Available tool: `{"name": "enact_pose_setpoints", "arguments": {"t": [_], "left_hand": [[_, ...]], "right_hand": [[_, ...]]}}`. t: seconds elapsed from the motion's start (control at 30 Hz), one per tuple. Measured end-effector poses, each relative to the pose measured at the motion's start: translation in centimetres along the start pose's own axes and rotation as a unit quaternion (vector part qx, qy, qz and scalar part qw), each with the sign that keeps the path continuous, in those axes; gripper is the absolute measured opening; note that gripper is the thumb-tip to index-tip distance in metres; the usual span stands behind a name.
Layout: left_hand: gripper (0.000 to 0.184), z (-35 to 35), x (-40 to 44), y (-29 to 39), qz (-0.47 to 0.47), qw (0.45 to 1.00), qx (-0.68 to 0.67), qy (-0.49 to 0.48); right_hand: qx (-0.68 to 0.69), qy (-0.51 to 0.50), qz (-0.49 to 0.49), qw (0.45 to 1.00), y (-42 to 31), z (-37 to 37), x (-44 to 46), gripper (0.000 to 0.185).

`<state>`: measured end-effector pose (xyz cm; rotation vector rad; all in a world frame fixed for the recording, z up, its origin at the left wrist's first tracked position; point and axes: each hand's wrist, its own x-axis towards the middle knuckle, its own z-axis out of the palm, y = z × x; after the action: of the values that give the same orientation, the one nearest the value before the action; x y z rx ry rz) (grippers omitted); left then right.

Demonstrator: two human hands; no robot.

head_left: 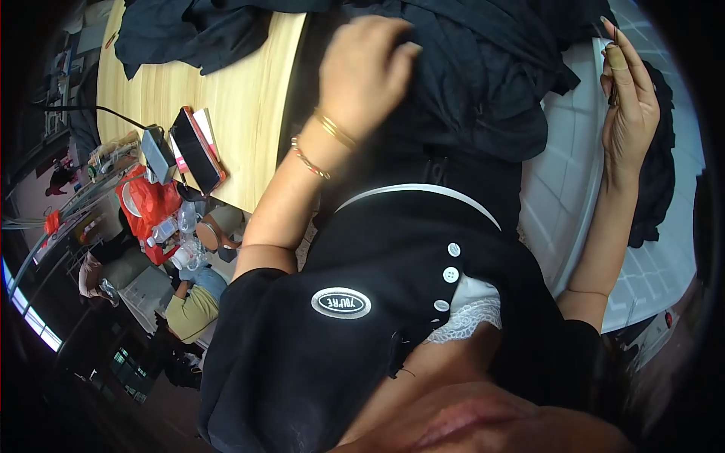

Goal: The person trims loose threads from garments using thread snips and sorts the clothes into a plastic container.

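My left hand [366, 75], with gold bracelets at the wrist, is raised over my lap beside a heap of black fabric [472, 98]. It is slightly blurred, its thumb stands apart from the fingers, and nothing shows in it. At the far right my right hand [633, 113] is lifted and closed around a slim dark metal tool that looks like thread snips [612, 94]. A beige wrap [618, 59] covers part of one finger there. The black fabric spreads across my lap toward the right, its far end cut off by the view's edge.
On the left, a wooden table [257, 106] carries another black cloth [189, 34] and a phone in a red case [200, 155]. A white surface [570, 151] with more black fabric [655, 181] is at the right. Beyond the table are a red bag [143, 200] and a person in a yellow top [189, 313].
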<state>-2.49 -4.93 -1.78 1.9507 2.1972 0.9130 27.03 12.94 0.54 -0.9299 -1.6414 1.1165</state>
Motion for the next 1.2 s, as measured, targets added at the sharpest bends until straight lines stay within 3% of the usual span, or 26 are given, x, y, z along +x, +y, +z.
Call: {"name": "enact_pose_setpoints", "arguments": {"t": [0.07,0.1,0.2,0.23,0.27,0.43,0.53,0.63,0.67,0.73,0.83,0.9,1.0,1.07,1.13,1.2], "left_hand": [[0.052,0.6,-1.2,-3.6,-0.081,0.992,0.093,0.011],[0.071,0.7,-1.7,-4.7,-0.130,0.986,0.095,-0.039],[0.083,2.1,-2.4,-6.9,-0.280,0.955,-0.061,-0.070],[0.089,2.1,-2.2,-6.7,-0.356,0.918,-0.162,-0.066],[0.083,5.2,-3.3,-10.6,-0.362,0.877,-0.316,-0.001],[0.059,5.8,-3.1,-11.1,-0.540,0.659,-0.521,0.047],[0.042,5.8,-3.6,-10.3,-0.474,0.749,-0.443,0.134],[0.022,4.8,-4.0,-9.0,-0.411,0.808,-0.401,0.131],[0.016,5.2,-4.3,-7.4,-0.328,0.822,-0.422,0.199],[0.013,3.3,-4.6,-3.5,-0.299,0.817,-0.474,0.135],[0.014,2.0,-4.8,-0.1,-0.114,0.921,-0.345,0.137],[0.013,0.5,-4.3,2.1,0.004,0.947,-0.305,0.097],[0.009,0.8,-3.1,3.9,0.168,0.948,-0.267,-0.040],[0.011,1.6,-3.4,3.5,0.202,0.921,-0.273,-0.189],[0.008,1.1,-3.0,3.5,0.173,0.911,-0.296,-0.230],[0.006,0.6,-2.1,3.2,0.154,0.910,-0.351,-0.159]], "right_hand": [[0.007,-0.005,0.008,1.000,0.0,0.1,0.0,0.034],[-0.001,-0.008,0.007,1.000,-0.1,0.2,-0.1,0.034],[-0.021,-0.006,0.004,1.000,-0.4,0.6,-0.4,0.035],[-0.026,0.001,0.003,1.000,-0.7,0.9,-0.5,0.035],[-0.031,0.008,0.003,0.999,-0.9,1.2,-0.6,0.035],[-0.049,-0.025,0.001,0.999,-1.8,1.9,-1.0,0.034],[-0.060,-0.023,0.006,0.998,-1.9,1.9,-1.1,0.033],[-0.067,-0.036,0.013,0.997,-1.8,2.0,-1.1,0.033],[-0.069,-0.042,0.014,0.997,-1.7,2.0,-1.2,0.033],[-0.075,-0.046,-0.010,0.996,-1.6,2.2,-1.2,0.033],[-0.071,-0.056,-0.022,0.996,-1.8,2.9,-1.3,0.033],[-0.087,-0.060,-0.020,0.994,-1.8,2.8,-1.3,0.032],[-0.125,-0.064,-0.011,0.990,-1.4,2.1,-1.3,0.032],[-0.123,-0.071,0.002,0.990,-1.4,2.0,-1.4,0.032],[-0.102,-0.071,-0.011,0.992,-2.1,3.0,-1.9,0.031],[-0.058,-0.071,0.009,0.996,-3.4,4.6,-2.2,0.030]]}}
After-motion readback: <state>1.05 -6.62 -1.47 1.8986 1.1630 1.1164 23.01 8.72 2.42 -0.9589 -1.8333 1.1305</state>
